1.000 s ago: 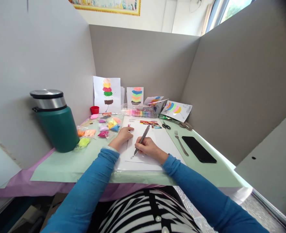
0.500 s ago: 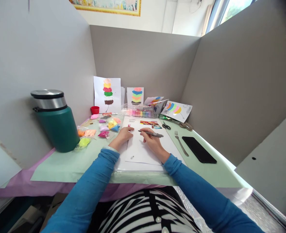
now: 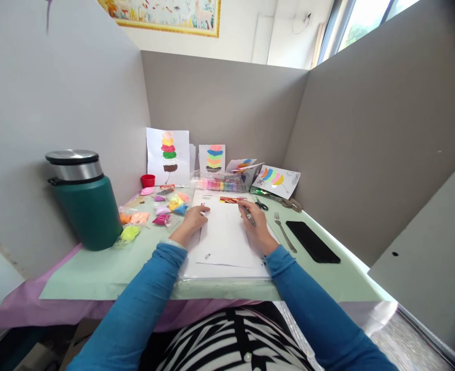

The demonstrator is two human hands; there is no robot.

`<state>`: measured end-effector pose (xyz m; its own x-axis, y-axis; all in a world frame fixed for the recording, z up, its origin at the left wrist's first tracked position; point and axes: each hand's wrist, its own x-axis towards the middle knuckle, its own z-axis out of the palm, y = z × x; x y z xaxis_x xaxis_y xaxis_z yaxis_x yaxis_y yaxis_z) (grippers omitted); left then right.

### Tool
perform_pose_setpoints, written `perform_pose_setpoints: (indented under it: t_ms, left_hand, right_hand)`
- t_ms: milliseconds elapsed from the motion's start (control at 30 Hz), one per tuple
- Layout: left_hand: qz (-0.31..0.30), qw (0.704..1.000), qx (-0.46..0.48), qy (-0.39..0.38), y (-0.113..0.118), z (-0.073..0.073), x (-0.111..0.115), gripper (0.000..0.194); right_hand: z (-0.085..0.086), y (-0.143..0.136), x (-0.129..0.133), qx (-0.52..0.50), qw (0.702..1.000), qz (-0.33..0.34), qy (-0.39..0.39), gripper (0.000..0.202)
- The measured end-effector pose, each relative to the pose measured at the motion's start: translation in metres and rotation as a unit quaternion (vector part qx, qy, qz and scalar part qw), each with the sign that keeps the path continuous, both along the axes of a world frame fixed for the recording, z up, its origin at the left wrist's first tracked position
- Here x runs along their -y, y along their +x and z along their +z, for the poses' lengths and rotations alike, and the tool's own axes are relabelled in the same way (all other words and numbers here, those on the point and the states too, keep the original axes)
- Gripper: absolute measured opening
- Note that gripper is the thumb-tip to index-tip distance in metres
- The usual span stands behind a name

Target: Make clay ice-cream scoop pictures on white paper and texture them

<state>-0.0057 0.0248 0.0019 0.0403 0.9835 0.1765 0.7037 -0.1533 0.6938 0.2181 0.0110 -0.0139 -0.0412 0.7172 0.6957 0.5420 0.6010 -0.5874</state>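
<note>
White paper [image 3: 219, 242] lies at the middle of the table, with faint lines on it and a small dark mark near its lower left. On its left edge rests my left hand [image 3: 195, 221], fingers spread and holding nothing. My right hand [image 3: 255, 225] is closed around a grey pen [image 3: 248, 215] at the paper's upper right. Just beyond the pen is a strip of red and yellow print [image 3: 231, 200], partly covered by my right fingers. Whether the pen tip touches the paper cannot be made out.
Left stand a green bottle [image 3: 86, 206], bagged coloured clay [image 3: 161, 220] and a red cup [image 3: 148, 180]. Drawings [image 3: 168, 154] lean at the back. Right lie scissors [image 3: 262, 204], a fork [image 3: 285, 232] and a black phone [image 3: 313, 242]. Grey partitions [image 3: 223, 98] enclose the table.
My right hand has moved right and a little away from me, and the pen now points up and left, steeper than before. The whole view has shifted slightly.
</note>
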Motion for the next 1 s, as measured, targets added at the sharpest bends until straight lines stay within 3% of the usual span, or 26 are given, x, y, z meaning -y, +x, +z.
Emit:
perform_pose_setpoints:
  t_ms: [133,267,400,567,733,800,1000]
  left_hand:
    - [0.0,1.0,0.012,-0.003,0.0,0.001,0.001,0.055]
    - [0.003,1.0,0.013,-0.001,0.0,0.0,-0.002,0.052]
    - [0.01,1.0,0.023,0.005,0.0,-0.003,-0.005,0.05]
    - [0.016,0.999,0.035,0.007,-0.001,-0.005,-0.007,0.051]
    - [0.003,0.999,0.053,0.01,-0.002,-0.009,-0.007,0.052]
    - [-0.003,0.998,0.061,0.012,-0.002,-0.009,-0.007,0.053]
    - [-0.005,1.0,0.023,0.014,-0.002,-0.009,-0.007,0.053]
  right_hand:
    - [0.005,0.054,-0.006,0.186,0.965,-0.18,-0.048,0.04]
    - [0.006,0.091,-0.003,0.323,0.899,-0.259,-0.143,0.041]
    - [0.005,0.1,-0.002,0.369,0.869,-0.254,-0.212,0.05]
    - [0.005,0.1,-0.007,0.326,0.869,-0.263,-0.263,0.062]
    - [0.0,0.095,-0.01,0.283,0.894,-0.254,-0.237,0.039]
    - [-0.001,0.092,-0.009,0.298,0.897,-0.236,-0.226,0.038]
    - [0.0,0.089,-0.009,0.338,0.865,-0.283,-0.24,0.03]
